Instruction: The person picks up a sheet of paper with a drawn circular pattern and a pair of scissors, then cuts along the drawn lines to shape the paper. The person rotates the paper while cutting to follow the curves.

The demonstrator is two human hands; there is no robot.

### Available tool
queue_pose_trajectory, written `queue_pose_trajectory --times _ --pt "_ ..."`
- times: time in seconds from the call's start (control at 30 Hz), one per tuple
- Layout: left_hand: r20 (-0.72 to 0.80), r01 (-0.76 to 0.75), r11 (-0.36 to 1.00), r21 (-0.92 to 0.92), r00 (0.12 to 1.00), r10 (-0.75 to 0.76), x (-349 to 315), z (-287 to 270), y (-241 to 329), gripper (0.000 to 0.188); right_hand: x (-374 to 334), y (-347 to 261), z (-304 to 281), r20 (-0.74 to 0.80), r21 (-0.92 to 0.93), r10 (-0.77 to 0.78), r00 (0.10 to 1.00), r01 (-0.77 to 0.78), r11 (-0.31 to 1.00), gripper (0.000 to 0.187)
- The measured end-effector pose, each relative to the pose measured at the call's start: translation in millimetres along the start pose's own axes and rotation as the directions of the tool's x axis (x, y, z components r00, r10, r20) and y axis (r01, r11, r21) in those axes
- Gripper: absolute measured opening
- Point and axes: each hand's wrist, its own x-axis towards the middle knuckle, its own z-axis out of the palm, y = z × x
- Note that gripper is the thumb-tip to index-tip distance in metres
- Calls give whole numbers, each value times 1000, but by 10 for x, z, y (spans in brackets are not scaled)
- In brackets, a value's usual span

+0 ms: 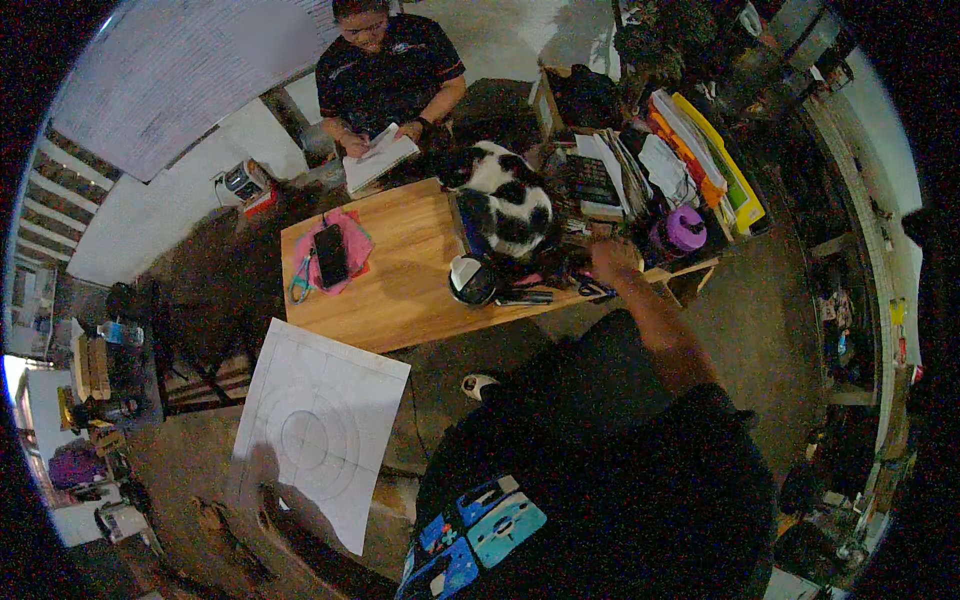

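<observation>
You see dimly through grain: glare (14,378) at left, shadow on the paper sheet (352,400), rim curving into black.

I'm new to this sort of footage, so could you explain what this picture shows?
No machine here: a person works bare-handed, seen from a wide fisheye camera on their head, looking down, so straight edges bend. Their left hand appears to hold a large white paper sheet drawn with concentric circles. Their right hand is at the cluttered edge of a light-brown wooden table; whether it grips anything is unclear. On the table are a black-and-white cat, a flat black phone on pink material, and light-blue-handled scissors. Beyond, another person holds a white notebook.
</observation>
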Motion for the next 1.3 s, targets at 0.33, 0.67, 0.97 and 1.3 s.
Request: queue_pose_trajectory --times 0.33,0.67,0.97,1.3 --pt "141 56 998 -5 989 -55 -392 -60 -277 35 -650 42 -216 -486 252 138 863 -13 968 49" --pt "246 16 998 -62 969 0 -329 151 -299 35 -1270 -211 321 -582 287 141 801 40 957 42" --pt "164 62 994 -91 985 -47 -893 243 -430 35 -1031 25 349 -229 162 39 973 -1 987 38" --pt "163 96 992 -78 983 -82 -1388 495 -315 35 -1029 235 256 -387 -4 -249 888 268 963 21"
